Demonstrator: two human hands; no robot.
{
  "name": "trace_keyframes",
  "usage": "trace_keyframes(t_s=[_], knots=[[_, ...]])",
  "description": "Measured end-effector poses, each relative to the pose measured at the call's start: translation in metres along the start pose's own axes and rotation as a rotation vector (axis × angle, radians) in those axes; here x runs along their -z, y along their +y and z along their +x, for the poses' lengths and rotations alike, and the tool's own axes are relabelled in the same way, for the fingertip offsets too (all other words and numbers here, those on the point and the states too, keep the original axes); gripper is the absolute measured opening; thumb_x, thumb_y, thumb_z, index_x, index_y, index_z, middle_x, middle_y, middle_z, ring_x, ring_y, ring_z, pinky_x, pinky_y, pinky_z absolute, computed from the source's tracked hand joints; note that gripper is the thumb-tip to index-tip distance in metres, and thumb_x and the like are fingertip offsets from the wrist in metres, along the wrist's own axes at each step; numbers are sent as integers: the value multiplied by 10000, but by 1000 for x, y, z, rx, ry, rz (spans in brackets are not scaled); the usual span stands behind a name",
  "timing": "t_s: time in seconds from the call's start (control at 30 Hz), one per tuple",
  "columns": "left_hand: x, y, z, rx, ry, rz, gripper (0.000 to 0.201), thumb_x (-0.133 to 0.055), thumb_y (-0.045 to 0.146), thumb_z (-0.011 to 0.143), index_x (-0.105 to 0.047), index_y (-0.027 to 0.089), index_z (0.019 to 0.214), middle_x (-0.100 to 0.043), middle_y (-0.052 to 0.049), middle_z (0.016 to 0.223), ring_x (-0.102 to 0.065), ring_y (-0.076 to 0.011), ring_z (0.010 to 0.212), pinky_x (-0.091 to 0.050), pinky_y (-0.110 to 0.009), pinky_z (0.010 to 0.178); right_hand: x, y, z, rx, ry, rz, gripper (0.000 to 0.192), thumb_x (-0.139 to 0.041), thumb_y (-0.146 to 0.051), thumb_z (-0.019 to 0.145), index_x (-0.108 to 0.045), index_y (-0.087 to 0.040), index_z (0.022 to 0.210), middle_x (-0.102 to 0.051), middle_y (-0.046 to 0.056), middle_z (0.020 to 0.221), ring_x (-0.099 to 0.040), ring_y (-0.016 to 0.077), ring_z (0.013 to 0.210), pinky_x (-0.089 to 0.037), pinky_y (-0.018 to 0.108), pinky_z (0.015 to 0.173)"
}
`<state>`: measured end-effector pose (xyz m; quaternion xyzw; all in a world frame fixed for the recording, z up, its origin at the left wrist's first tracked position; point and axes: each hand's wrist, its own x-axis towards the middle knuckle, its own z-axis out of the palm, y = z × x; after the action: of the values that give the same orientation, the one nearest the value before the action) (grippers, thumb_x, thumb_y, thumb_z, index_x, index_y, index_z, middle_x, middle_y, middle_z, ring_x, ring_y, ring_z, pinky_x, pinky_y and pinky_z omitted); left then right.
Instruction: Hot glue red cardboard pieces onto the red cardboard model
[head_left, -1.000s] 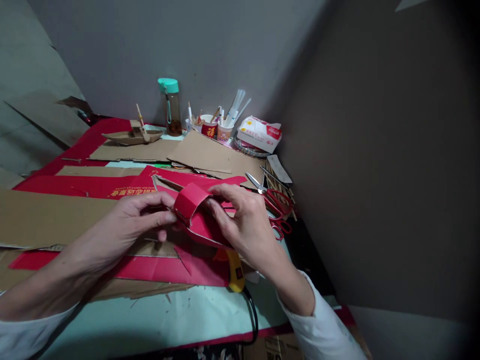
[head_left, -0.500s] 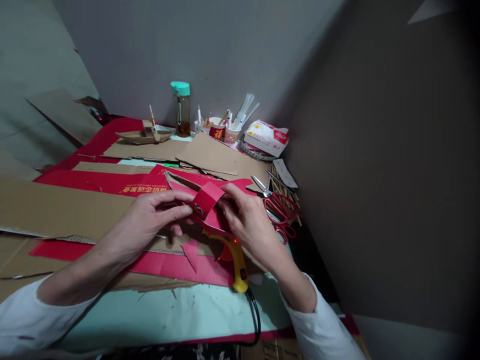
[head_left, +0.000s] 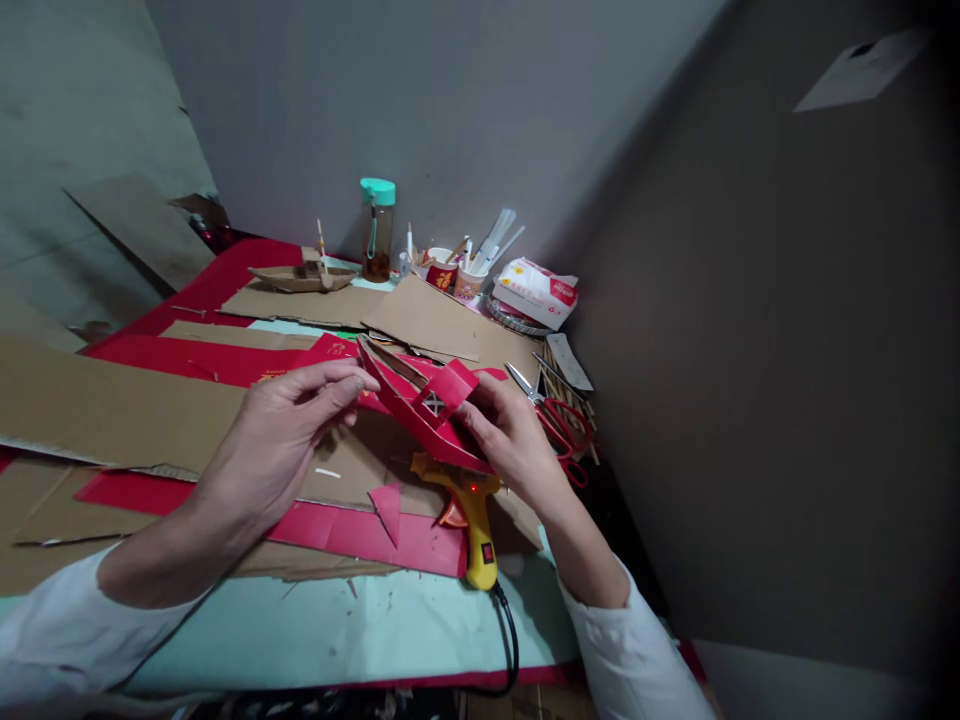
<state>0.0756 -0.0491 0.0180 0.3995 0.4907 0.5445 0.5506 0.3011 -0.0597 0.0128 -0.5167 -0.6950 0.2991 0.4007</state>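
Note:
A red cardboard boat model with a small arched cabin on top is lifted a little above the table, tilted so its pointed bow faces left. My right hand grips its right end, fingers under the hull. My left hand touches the bow with thumb and forefinger. Right below the model lies a yellow hot glue gun with a red light on, its black cord running off the table's front edge.
Brown and red cardboard sheets cover the table's left and middle. Red-handled scissors lie at the right edge. At the back stand a teal-capped bottle, cups of sticks, a tissue pack and a brown cardboard boat.
Both hands have raised the red model off the table and tilted it, uncovering the glue gun beneath. My left hand slid from the cabin toward the bow.

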Motion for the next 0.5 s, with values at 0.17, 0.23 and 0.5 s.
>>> trace_keyframes(t_s=[0.17, 0.23, 0.5], knots=[[10, 14, 4, -59, 99, -51, 109, -759, 147, 836, -806, 194, 749, -677, -14, 750, -550, -105, 633, -426, -148, 516, 4, 12, 8, -48, -12, 82, 123, -592, -318, 930, -640, -207, 908, -748, 33, 898, -663, 181, 801, -496, 294, 718], [14, 17, 5, -117, 138, -73, 240, -709, 143, 887, -746, 193, 656, -621, -3, 691, -523, -104, 616, -422, -143, 516, 5, 13, 9, -57, -18, 102, 123, -605, -317, 917, -648, -204, 898, -744, 30, 878, -659, 175, 782, -504, 292, 712], [16, 14, -3, -204, 160, -39, 169, -872, 214, 716, -737, 192, 617, -635, 15, 603, -520, -96, 560, -395, -141, 465, 7, 10, 7, -61, -42, 160, 125, -624, -311, 917, -678, -199, 910, -766, 38, 895, -697, 179, 791, -542, 293, 714]])
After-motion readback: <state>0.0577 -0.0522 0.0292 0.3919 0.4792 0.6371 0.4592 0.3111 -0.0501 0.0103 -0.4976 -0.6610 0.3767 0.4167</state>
